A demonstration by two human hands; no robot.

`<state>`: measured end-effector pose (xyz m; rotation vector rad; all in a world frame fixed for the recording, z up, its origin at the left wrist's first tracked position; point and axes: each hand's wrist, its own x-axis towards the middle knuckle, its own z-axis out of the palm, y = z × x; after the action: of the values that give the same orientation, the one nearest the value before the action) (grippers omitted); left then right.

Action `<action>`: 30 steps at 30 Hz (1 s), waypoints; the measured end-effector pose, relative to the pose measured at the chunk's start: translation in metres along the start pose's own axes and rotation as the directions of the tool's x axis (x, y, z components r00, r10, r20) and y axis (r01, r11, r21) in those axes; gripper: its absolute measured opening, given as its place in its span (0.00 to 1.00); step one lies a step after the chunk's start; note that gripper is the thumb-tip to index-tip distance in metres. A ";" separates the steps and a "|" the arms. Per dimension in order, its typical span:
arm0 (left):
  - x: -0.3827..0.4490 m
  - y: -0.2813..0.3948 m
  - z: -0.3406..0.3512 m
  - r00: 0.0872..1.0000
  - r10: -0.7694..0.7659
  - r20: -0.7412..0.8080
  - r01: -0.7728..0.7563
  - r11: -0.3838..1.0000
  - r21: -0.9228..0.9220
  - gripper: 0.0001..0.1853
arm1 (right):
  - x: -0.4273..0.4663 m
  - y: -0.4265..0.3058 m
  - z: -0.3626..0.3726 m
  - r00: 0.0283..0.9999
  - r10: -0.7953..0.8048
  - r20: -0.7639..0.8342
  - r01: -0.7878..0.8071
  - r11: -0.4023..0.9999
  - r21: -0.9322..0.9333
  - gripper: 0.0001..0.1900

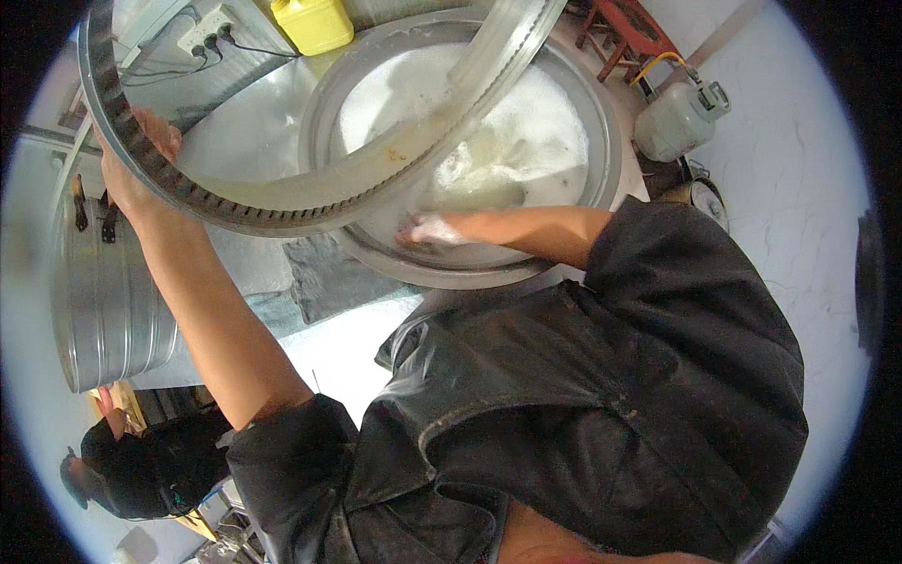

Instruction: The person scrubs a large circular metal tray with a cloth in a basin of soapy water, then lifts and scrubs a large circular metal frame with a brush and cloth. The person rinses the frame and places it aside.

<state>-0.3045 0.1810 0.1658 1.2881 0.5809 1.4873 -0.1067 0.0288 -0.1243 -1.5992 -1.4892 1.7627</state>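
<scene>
My left hand (118, 173) grips the left side of a large metal ring (271, 217), raised and tilted over a wide metal basin (610, 144). Dark notches run along the ring's edge, and its inner wall bears a few brown spots. White suds (557, 120) cover much of the cloudy water (486, 183) in the basin. Down inside the near side of the basin is my right hand (431, 231), wet with foam and blurred. Its fingers lie below the ring's lower edge; whether they hold anything is not clear.
A yellow plastic jug (313, 27) and a power strip with plugs (206, 32) are beyond the metal worktop (246, 141). Dark cloth (335, 275) lies before the basin. A ribbed metal drum (106, 303) stands left, a gas cylinder (673, 123) and red stool (627, 32) right. Another person (155, 462) is lower left.
</scene>
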 end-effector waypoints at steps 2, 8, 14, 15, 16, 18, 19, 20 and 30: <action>0.003 -0.004 -0.006 0.999 0.012 -0.044 -0.012 1.000 0.002 0.13 | -0.021 0.007 -0.010 0.994 -0.041 0.097 0.066 0.959 -0.274 0.26; 0.017 -0.012 -0.039 0.927 0.008 0.375 0.037 0.993 -0.112 0.15 | -0.064 0.027 -0.054 0.983 0.161 0.088 -0.048 0.687 -0.725 0.20; 0.011 -0.018 -0.055 0.947 0.000 0.321 0.079 0.969 -0.234 0.15 | -0.070 -0.030 -0.133 0.947 -0.136 -0.291 0.099 0.986 -0.138 0.17; 0.009 -0.018 -0.056 0.952 -0.010 0.305 0.078 0.975 -0.209 0.15 | -0.070 -0.044 -0.143 0.915 -0.163 -0.370 0.182 0.983 0.017 0.16; 0.007 -0.019 -0.057 0.944 0.007 0.331 0.065 0.977 -0.205 0.15 | -0.073 -0.057 -0.153 0.851 -0.283 -0.443 0.262 0.959 -0.109 0.16; 0.004 -0.021 -0.057 0.920 0.052 0.388 0.026 0.981 -0.193 0.16 | -0.074 -0.084 -0.170 0.727 -0.430 -0.535 0.380 0.901 -0.207 0.16; 0.004 -0.021 -0.058 0.933 0.053 0.357 0.031 0.974 -0.225 0.16 | -0.072 -0.099 -0.181 0.685 -0.476 -0.551 0.468 0.868 -0.168 0.16; 0.003 -0.022 -0.058 0.940 0.050 0.339 0.036 0.970 -0.241 0.16 | -0.070 -0.110 -0.187 0.632 -0.503 -0.589 0.542 0.830 -0.127 0.17; -0.006 -0.042 -0.060 0.886 0.126 0.445 -0.025 0.974 -0.225 0.19 | 0.031 -0.071 -0.126 0.750 -0.406 -0.521 -0.078 0.729 -0.680 0.19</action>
<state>-0.3439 0.2059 0.1087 1.4381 0.0568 1.2065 -0.0346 0.1399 -0.0587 -1.9947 -1.8912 0.4028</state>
